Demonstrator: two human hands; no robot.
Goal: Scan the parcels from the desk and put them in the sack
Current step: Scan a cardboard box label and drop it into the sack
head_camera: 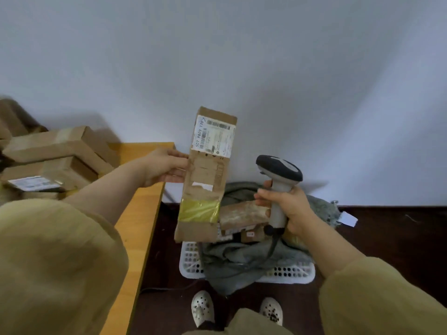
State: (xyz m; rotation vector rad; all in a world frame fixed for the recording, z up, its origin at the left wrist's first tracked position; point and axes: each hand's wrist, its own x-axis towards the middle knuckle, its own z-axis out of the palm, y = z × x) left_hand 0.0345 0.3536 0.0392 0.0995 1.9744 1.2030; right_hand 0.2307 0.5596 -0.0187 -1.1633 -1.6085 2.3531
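The long cardboard parcel (205, 175) stands upright in the air, label at its top, its left edge pinched by the left hand (164, 168). Just beside it the right hand (290, 209) wraps round the handle of a scanner (280, 170). Below, a grey sack (237, 259) sits in a white basket (191, 262) on the dark floor (387, 238). The wooden worktop (140, 213) at left carries stacked boxes (55, 151) against the pale wall (242, 56).

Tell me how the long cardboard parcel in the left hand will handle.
Probably stiff: the parcel stands straight though the left hand pinches only one edge. Likely light, since one hand alone holds it upright. Its torn cardboard face looks rough, so hardly slippery.
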